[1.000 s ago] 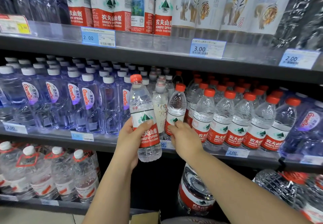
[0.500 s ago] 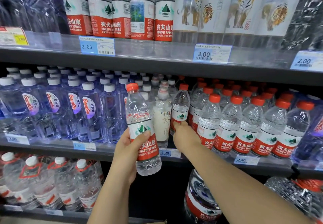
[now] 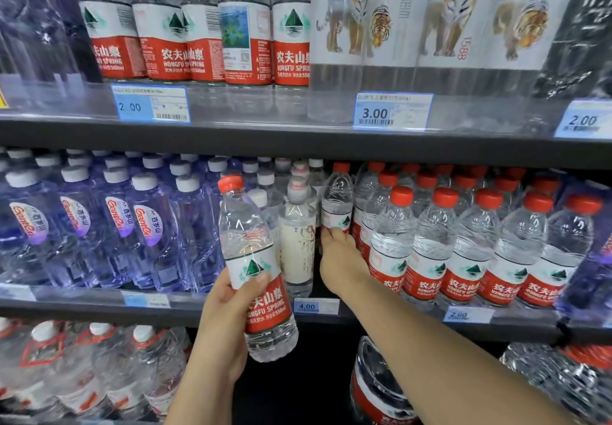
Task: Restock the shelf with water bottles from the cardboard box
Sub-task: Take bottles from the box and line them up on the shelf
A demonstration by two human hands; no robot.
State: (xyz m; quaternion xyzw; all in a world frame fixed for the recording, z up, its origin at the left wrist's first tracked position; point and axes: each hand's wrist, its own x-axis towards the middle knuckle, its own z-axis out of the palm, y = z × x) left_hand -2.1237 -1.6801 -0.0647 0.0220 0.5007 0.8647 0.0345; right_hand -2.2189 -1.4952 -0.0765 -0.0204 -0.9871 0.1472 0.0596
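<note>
Near the middle shelf (image 3: 364,320), my left hand (image 3: 220,322) grasps a red-capped bottle (image 3: 255,269); farther in, my right hand (image 3: 341,259) grips another bottle (image 3: 337,204).

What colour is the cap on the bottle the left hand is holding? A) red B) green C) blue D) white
A: the left hand grips a clear bottle with a red and white label, and the cap on top is red.
</note>
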